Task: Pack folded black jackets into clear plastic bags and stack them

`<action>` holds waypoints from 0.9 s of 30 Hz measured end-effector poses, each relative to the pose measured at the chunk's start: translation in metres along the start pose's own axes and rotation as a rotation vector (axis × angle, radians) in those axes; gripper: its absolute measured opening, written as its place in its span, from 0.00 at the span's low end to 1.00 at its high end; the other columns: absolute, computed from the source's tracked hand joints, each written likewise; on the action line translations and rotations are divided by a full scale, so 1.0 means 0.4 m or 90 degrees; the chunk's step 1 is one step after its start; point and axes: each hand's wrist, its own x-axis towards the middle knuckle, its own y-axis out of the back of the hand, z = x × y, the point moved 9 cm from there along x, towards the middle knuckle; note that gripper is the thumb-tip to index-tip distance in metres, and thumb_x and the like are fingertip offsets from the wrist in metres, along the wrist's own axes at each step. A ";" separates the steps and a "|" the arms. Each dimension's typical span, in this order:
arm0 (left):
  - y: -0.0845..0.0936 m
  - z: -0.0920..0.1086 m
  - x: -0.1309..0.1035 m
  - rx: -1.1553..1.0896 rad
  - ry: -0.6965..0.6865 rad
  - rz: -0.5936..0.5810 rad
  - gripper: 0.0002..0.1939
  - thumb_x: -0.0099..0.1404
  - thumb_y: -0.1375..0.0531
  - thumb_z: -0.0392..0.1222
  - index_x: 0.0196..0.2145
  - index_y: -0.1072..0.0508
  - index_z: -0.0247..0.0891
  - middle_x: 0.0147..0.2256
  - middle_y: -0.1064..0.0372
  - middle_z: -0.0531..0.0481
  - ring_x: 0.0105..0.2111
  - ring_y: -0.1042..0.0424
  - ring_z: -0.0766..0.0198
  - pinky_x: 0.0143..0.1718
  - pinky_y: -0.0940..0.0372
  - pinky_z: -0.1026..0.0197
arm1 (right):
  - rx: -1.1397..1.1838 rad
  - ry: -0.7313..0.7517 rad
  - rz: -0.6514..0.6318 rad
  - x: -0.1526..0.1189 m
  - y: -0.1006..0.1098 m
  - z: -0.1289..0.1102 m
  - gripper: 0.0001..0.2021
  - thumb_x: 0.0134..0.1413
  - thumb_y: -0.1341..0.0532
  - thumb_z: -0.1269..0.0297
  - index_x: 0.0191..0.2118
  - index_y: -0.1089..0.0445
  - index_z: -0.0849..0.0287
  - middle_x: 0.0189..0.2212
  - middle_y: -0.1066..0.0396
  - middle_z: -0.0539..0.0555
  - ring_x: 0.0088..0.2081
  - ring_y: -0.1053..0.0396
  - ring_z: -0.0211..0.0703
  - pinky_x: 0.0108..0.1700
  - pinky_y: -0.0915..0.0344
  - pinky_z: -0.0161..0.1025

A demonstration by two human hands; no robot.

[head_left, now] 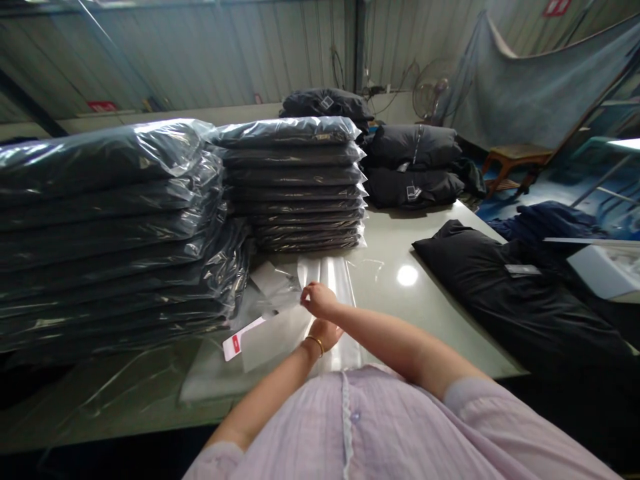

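Note:
My right hand (319,299) reaches across in front of me with thumb and fingers curled together. Whether they pinch anything is too small to make out. Just below it, my left hand (325,332), with a gold bracelet at the wrist, rests over clear plastic bags (345,280). The right forearm partly covers its fingers. Left of the hands lies a translucent whitish sheet (275,341), partly over a white card with a red label (239,341). Small pieces of card and clear plastic (273,279) sit beyond the sheet.
Tall stacks of dark garments in clear bags stand at the left (105,200) and centre back (295,177). Folded black garments (413,167) are piled behind. A black garment (490,280) drapes over the table (400,313) at right. A wooden stool (517,160) stands beyond.

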 end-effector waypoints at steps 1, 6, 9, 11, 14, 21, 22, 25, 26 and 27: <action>0.002 0.004 -0.004 0.000 -0.008 -0.009 0.14 0.65 0.44 0.43 0.44 0.24 0.35 0.43 0.24 0.38 0.48 0.27 0.49 0.51 0.34 0.50 | 0.000 -0.036 0.013 0.006 0.008 0.035 0.09 0.57 0.39 0.59 0.41 0.24 0.52 0.45 0.27 0.54 0.45 0.29 0.46 0.44 0.36 0.38; 0.021 0.064 -0.031 -0.012 -0.135 -0.038 0.17 0.65 0.42 0.42 0.51 0.28 0.41 0.51 0.28 0.46 0.52 0.30 0.58 0.53 0.34 0.55 | 0.068 -0.287 0.101 -0.024 0.090 0.315 0.10 0.57 0.41 0.60 0.40 0.23 0.54 0.38 0.23 0.53 0.40 0.28 0.43 0.38 0.38 0.34; 0.064 0.113 -0.054 -0.045 -0.229 0.022 0.15 0.68 0.45 0.43 0.50 0.27 0.43 0.48 0.26 0.48 0.49 0.28 0.62 0.51 0.33 0.57 | 0.075 -0.358 0.108 -0.090 0.105 0.461 0.09 0.54 0.40 0.62 0.36 0.22 0.57 0.34 0.22 0.55 0.37 0.27 0.42 0.36 0.38 0.33; 0.105 0.131 -0.073 -0.056 -0.272 0.098 0.14 0.69 0.47 0.42 0.50 0.27 0.43 0.47 0.25 0.48 0.48 0.28 0.63 0.51 0.33 0.57 | 0.082 -0.407 0.118 -0.146 0.102 0.536 0.09 0.54 0.41 0.65 0.34 0.22 0.59 0.31 0.23 0.56 0.35 0.27 0.43 0.35 0.38 0.33; 0.170 0.098 -0.094 -0.016 -0.225 0.249 0.14 0.68 0.46 0.41 0.49 0.28 0.43 0.48 0.27 0.46 0.52 0.31 0.59 0.54 0.36 0.53 | 0.109 -0.454 0.134 -0.207 0.091 0.598 0.11 0.55 0.43 0.67 0.32 0.23 0.61 0.28 0.24 0.58 0.31 0.27 0.43 0.34 0.38 0.35; 0.184 -0.106 -0.075 0.050 -0.014 0.308 0.16 0.69 0.47 0.43 0.51 0.29 0.39 0.49 0.28 0.43 0.52 0.32 0.55 0.56 0.40 0.48 | 0.226 -0.212 0.180 -0.149 0.099 0.448 0.22 0.59 0.44 0.47 0.51 0.29 0.57 0.46 0.26 0.56 0.46 0.29 0.43 0.47 0.36 0.38; 0.166 -0.124 -0.066 0.051 -0.012 0.271 0.16 0.69 0.47 0.44 0.51 0.29 0.39 0.49 0.28 0.43 0.51 0.32 0.54 0.57 0.40 0.47 | 0.221 -0.130 0.175 -0.135 0.099 0.394 0.27 0.54 0.40 0.45 0.55 0.32 0.56 0.50 0.28 0.57 0.50 0.31 0.45 0.50 0.37 0.40; 0.112 -0.154 -0.047 0.061 -0.008 0.162 0.16 0.69 0.48 0.45 0.50 0.27 0.41 0.51 0.28 0.45 0.54 0.33 0.54 0.61 0.46 0.44 | 0.103 -0.011 0.137 -0.109 0.076 0.282 0.35 0.43 0.30 0.48 0.58 0.34 0.54 0.54 0.31 0.59 0.55 0.36 0.51 0.56 0.42 0.46; 0.100 -0.161 -0.044 0.068 0.000 0.136 0.16 0.68 0.48 0.45 0.49 0.27 0.42 0.52 0.29 0.46 0.56 0.34 0.54 0.63 0.49 0.43 | 0.059 -0.028 0.126 -0.102 0.065 0.276 0.30 0.44 0.30 0.51 0.55 0.31 0.54 0.52 0.29 0.58 0.55 0.36 0.51 0.56 0.43 0.46; 0.091 -0.169 -0.041 0.079 0.010 0.114 0.16 0.68 0.47 0.45 0.49 0.26 0.43 0.52 0.29 0.46 0.57 0.35 0.53 0.64 0.51 0.42 | 0.037 -0.066 0.125 -0.095 0.058 0.284 0.22 0.48 0.32 0.54 0.50 0.28 0.54 0.49 0.27 0.58 0.54 0.35 0.50 0.56 0.43 0.45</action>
